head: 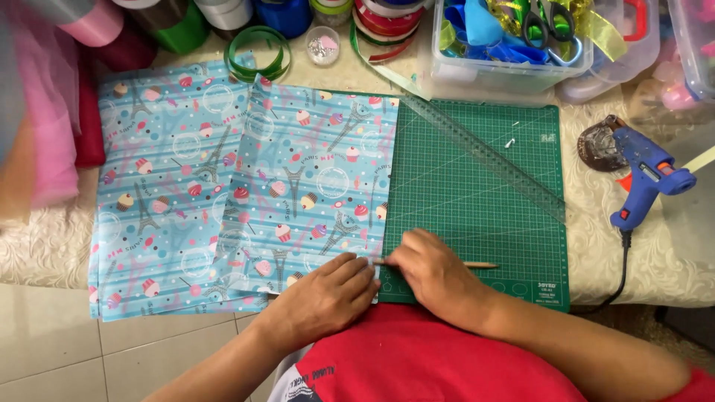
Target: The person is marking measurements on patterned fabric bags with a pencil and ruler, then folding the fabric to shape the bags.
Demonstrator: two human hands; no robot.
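Both our hands sit at the near edge of the table, meeting at the near right corner of the patterned blue paper (313,186). Left hand (328,294) comes in from the near left, palm down, fingers flat and together, pressing that corner of the paper; not clenched, holding nothing, just pinning the sheet. Right hand (432,272) comes in from the near right, forearm angled across our red shirt (432,365), fingers curled and closed on a thin wooden stick (477,265). The stick lies roughly level, one end poking out right over the green cutting mat (484,216), the other end hidden under the fingers at the paper's edge. The two hands' fingertips are just beside each other, maybe touching; we cannot tell. The paper lies left of centre, its right part overlapping the mat's left side, and a second sheet of the same pattern (164,193) sits under it further left, hanging off the near edge. A clear ruler (484,152) lies diagonally on the mat, far of the hands. A blue glue gun (644,175) rests far right, well apart.
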